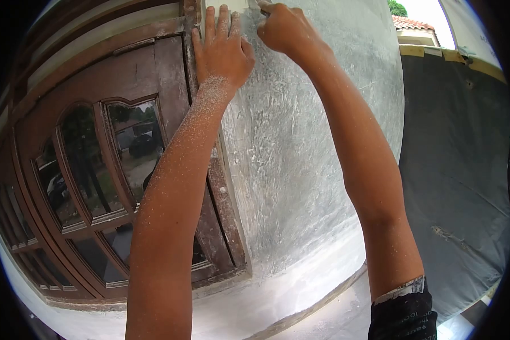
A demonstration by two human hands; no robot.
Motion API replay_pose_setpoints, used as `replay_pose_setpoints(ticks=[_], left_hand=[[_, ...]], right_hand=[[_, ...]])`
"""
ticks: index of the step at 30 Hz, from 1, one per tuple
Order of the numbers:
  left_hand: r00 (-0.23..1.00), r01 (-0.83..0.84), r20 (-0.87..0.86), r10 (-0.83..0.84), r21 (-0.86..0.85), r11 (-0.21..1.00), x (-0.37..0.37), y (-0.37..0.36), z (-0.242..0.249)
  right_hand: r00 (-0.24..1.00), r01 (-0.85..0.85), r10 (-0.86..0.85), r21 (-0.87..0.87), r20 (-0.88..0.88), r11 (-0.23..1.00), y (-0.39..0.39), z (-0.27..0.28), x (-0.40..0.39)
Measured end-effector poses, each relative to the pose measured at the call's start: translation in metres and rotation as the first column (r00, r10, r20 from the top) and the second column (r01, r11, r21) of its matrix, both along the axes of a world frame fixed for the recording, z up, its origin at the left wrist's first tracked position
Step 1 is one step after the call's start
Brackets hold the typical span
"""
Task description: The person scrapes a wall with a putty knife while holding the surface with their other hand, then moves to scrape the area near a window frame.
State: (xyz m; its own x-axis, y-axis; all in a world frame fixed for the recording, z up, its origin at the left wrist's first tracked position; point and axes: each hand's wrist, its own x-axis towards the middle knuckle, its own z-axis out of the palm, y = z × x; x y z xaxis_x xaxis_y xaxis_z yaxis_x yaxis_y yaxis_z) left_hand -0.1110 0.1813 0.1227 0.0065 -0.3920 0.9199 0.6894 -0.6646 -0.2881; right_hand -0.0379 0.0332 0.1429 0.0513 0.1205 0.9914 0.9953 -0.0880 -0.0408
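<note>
My left hand (224, 54) lies flat with fingers spread at the top of the view, where the brown door frame (192, 62) meets the grey wall (289, 153). Pale dust covers its wrist and forearm. Just to the right, my right hand (289, 28) is closed around a scraper (263, 7), held up against the wall. Only a small piece of the scraper shows; the fingers and the image edge hide the rest. The wall surface around both hands is rough, with patchy white and grey scrape marks.
A dark brown wooden door (96, 170) with glass panes stands on the left. To the right hangs a dark grey sheet (453, 175) under a yellowish edge. A tiled roof (413, 24) shows beyond it. The wall's lower band (300, 283) is white.
</note>
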Motion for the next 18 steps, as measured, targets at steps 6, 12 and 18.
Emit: replay_pose_setpoints(ticks=[6,12,18], left_hand=[[1.000,-0.008,0.019,0.008,0.003,1.000,0.001,0.000,0.000],[0.999,-0.027,0.018,0.027,0.005,1.000,-0.001,0.000,0.000],[0.998,-0.061,-0.017,0.060,-0.040,0.997,-0.006,-0.006,0.000]], right_hand=[[0.996,0.081,-0.082,-0.056,-0.023,0.995,-0.004,-0.015,-0.002],[0.997,0.034,-0.034,0.008,0.063,0.999,0.006,0.019,0.011],[0.998,0.069,-0.069,-0.018,-0.009,0.997,0.001,0.003,0.007]])
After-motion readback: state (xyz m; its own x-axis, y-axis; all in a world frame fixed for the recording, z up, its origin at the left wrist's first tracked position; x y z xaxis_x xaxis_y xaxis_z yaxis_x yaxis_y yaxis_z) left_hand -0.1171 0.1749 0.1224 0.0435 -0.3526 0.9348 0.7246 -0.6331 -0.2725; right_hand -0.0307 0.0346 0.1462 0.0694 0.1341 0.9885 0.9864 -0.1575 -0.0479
